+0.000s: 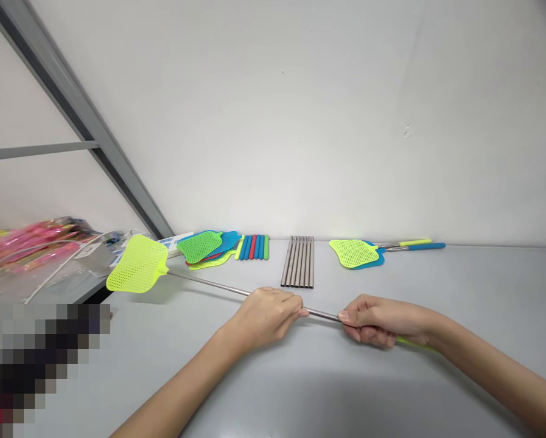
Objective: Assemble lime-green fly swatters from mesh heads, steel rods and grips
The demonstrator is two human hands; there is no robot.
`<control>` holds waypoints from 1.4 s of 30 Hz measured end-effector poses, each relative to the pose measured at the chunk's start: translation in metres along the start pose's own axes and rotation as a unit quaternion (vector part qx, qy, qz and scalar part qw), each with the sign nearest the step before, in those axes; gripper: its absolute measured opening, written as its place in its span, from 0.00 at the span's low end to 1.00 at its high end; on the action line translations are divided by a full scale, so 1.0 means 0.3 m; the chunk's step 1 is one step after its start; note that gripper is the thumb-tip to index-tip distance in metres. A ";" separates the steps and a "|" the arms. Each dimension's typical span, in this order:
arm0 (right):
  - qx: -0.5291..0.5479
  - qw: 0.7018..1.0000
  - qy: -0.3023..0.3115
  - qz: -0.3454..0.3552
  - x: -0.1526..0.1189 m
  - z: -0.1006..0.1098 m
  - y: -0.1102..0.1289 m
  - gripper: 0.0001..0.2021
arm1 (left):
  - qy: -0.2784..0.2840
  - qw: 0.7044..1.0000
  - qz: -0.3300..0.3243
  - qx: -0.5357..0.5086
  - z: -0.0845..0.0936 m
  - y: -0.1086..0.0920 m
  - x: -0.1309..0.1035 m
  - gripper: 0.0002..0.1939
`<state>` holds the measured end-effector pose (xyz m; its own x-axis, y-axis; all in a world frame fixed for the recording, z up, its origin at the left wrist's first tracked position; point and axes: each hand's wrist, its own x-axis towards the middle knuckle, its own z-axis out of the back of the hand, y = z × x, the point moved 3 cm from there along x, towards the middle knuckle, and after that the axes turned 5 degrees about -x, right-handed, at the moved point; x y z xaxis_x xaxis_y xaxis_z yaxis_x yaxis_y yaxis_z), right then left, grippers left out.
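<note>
Left hand [270, 313] and right hand [371, 319], nearer than metal tubes [299, 263], clamp fingers around a likely light, stiff swatter shaft [322, 314], best gripped mid-length.

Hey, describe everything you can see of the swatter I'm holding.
The swatter has a yellow-green, plastic-looking head with tiny holes, a thin metallic rod, and a yellow-green handle partly hidden by your right hand. It seems raised above the table, head to the left, handle to the right. Your left hand holds the rod; your right pinches it nearer the handle.
</note>
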<state>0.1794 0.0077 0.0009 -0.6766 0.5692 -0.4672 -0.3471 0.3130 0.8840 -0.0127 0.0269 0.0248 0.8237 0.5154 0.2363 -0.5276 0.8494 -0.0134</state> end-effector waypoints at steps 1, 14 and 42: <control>-0.001 1.000 0.000 -0.002 0.000 0.001 0.000 0.19 | 0.001 1.000 0.001 -0.001 -0.001 0.001 0.000 0.15; 0.000 1.000 0.008 -0.001 -0.001 0.008 -0.009 0.18 | 0.014 1.000 0.006 0.009 0.005 0.007 -0.003 0.16; -0.001 1.000 -0.003 -0.013 -0.004 0.019 -0.016 0.19 | 0.025 1.000 0.008 0.004 0.005 0.040 -0.019 0.17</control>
<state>0.1855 0.0098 -0.0027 -0.6628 0.5655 -0.4908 -0.3668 0.3262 0.8712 -0.0242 0.0340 0.0248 0.8246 0.5341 0.1864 -0.5422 0.8402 -0.0090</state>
